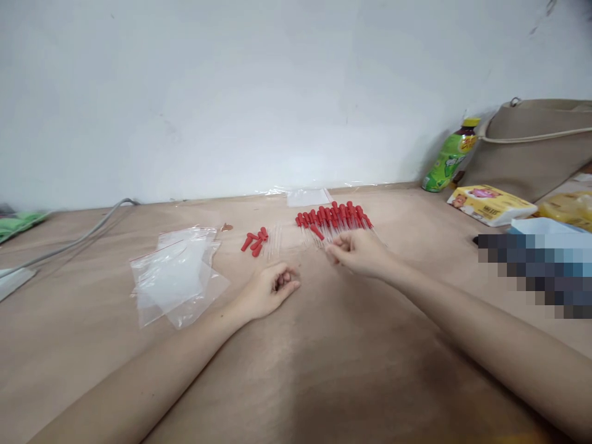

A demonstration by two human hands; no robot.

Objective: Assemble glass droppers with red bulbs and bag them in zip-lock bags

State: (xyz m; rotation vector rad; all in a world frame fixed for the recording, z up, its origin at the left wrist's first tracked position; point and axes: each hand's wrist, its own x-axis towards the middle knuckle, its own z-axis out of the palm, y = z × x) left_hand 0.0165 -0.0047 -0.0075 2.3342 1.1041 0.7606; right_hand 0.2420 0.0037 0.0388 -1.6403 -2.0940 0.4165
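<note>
My left hand (277, 287) rests on the brown table with its fingers curled, and nothing shows in it. My right hand (349, 250) is pinched at the near edge of a row of clear thin tubes with red rubber caps (335, 214). One capped tube (317, 232) lies slanted just left of that hand; whether the fingertips hold a tube is hard to make out. Beyond my left hand are several loose red caps (254, 242) beside clear uncapped tubes (272, 242). Clear zip bags (176, 274) lie overlapping at the left.
Behind the tubes a white packet (308, 197) lies by the wall. A grey cable (87, 234) crosses the left side. On the right are a green bottle (451, 155), a yellow tissue pack (491, 205), a beige bag (518, 148) and a blurred dark object (536, 268).
</note>
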